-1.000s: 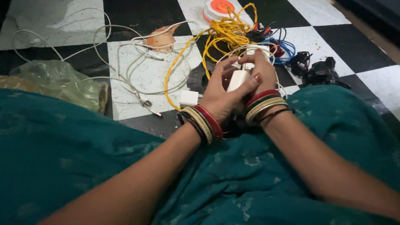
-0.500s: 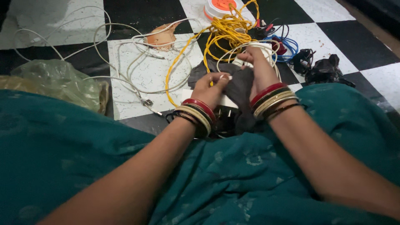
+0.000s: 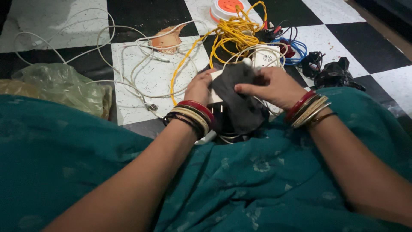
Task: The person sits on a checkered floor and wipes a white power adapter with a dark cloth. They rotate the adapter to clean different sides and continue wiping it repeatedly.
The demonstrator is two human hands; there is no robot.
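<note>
Over the lap, the left hand (image 3: 198, 88) grips a white charger (image 3: 213, 86) steady so the right hand (image 3: 274, 88) can press a dark cloth (image 3: 236, 96) against it.

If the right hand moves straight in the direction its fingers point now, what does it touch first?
The right hand points leftward and already lies on the dark cloth. Straight beyond it would probably meet the left hand, though depth is unclear.
</note>
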